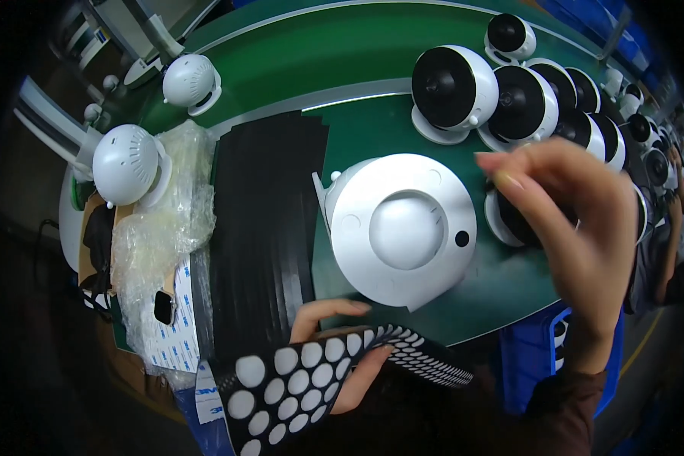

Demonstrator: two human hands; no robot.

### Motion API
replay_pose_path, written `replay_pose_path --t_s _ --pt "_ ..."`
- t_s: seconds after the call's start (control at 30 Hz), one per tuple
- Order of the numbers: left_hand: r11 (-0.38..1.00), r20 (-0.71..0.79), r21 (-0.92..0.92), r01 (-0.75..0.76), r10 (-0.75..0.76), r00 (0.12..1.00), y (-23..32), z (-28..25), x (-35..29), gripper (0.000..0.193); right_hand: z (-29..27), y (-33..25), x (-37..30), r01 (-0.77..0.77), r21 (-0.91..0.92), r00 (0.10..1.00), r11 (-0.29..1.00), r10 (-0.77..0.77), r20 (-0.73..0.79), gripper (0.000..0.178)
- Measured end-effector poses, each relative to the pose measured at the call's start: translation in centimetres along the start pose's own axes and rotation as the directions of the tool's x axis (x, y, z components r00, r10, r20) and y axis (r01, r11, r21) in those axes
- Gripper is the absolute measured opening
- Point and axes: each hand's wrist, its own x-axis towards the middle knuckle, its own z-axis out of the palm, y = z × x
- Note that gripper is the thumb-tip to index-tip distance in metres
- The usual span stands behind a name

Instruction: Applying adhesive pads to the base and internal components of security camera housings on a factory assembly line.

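Note:
A white round-headed camera-like device (405, 229) lies in front of me with its ring-shaped base facing up. One round black pad (462, 239) sits on the right side of that ring; shallow round marks show elsewhere on it. My left hand (359, 380) grips a black sheet of round pads (287, 386) below the device. White circles show on the sheet where it faces me, and its right part curves away. Right of the device, my right hand (566, 205) is raised with thumb and index finger pinched together. Whatever may be between those fingertips is too small to make out.
Several white devices with black round fronts (520, 102) crowd the right side of the green table (357, 137). Long black sheets (262, 228) lie left. Beyond them are bubble wrap (163, 213), a smartwatch (164, 307) and two more white devices (125, 163). A blue bin (520, 365) stands lower right.

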Motion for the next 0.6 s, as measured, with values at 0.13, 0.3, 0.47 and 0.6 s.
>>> replay_pose_path --t_s 0.13,0.3,0.47,0.6 --pt "0.996 0.176 -0.055 0.072 -0.062 0.982 -0.6 -0.6 0.5 0.073 0.0 0.7 3.1 -0.241 -0.010 0.935 0.970 0.235 0.266 0.012" --pt "1.000 0.192 -0.008 -0.013 0.014 0.981 -0.3 -0.4 0.7 0.078 0.2 -0.5 4.2 -0.265 -0.085 0.893 0.960 0.278 0.353 0.011" --pt "0.961 0.353 0.222 -0.167 0.080 0.932 -0.6 -1.0 1.3 0.079 0.5 -0.7 4.6 -0.273 -0.204 0.877 0.940 0.330 0.348 0.010" --pt "0.900 0.451 0.344 -0.269 0.093 0.888 -0.7 -1.6 1.4 0.080 0.8 -0.9 4.4 -0.266 -0.244 0.882 0.933 0.338 0.330 0.009"
